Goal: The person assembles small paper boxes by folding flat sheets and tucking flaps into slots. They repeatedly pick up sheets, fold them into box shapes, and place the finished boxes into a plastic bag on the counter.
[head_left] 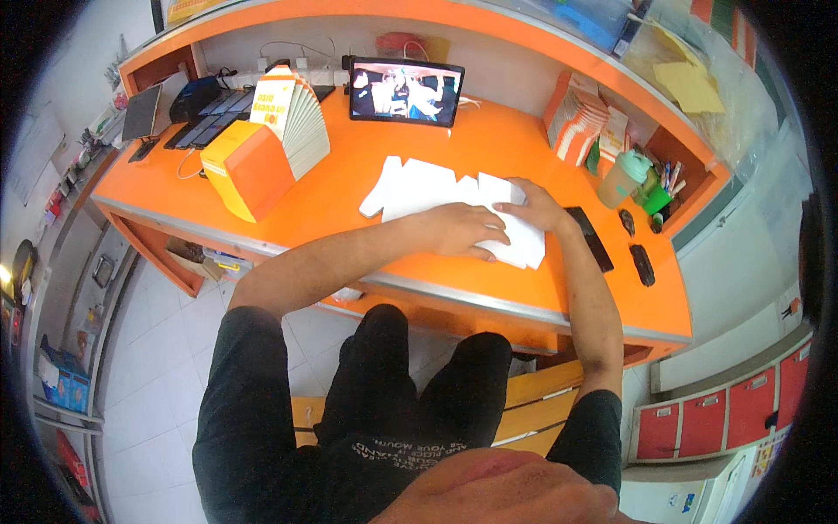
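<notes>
A white flat carton blank with cut flaps lies on the orange desk, its printed side, if any, hidden. My left hand rests across its near edge, fingers stretched out and a little apart. On the right part of the blank is my right hand, its thumb and fingers spread over the white card near the far right corner. Whether the blank is one sheet or several stacked ones, I cannot tell. Just right of my right wrist lies a black phone-like slab.
Orange-and-white folded cartons stand fanned out at the left, beside an orange carton. A tablet plays video at the back. To the right are another carton stack, a tumbler, a green pen cup and a small black case.
</notes>
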The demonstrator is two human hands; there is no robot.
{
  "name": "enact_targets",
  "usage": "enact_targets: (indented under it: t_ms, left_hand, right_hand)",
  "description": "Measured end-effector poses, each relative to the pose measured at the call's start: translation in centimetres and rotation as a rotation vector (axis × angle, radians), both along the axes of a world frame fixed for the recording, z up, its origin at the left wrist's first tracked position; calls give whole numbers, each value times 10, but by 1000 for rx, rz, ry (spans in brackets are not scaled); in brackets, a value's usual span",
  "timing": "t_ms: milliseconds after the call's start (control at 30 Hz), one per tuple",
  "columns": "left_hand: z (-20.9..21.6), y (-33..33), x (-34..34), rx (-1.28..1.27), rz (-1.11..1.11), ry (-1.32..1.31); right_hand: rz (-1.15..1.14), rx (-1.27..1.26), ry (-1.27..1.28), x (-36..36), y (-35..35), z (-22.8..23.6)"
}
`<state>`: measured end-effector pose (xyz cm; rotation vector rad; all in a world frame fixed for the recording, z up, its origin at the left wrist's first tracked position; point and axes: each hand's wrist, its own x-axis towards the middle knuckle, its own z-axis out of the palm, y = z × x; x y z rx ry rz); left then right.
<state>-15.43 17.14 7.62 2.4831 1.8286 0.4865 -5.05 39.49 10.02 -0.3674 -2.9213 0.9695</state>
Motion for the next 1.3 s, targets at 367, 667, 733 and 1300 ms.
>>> enact_targets:
  t_ms: [367, 667, 733, 1300]
  left_hand:
    - [-13, 46, 0, 99, 135, 34]
    - [14, 43, -1, 513, 175, -506]
    - [16, 42, -6, 624, 34, -1049]
    - [50, 18, -15, 453, 306, -951]
  right_hand:
    - [-114, 749, 437, 0, 16, 13]
    - [-68, 951, 1212, 23, -30, 61]
    - [86, 976, 1275, 23, -46, 60]
    - [-59, 209, 1144, 15, -75, 19]
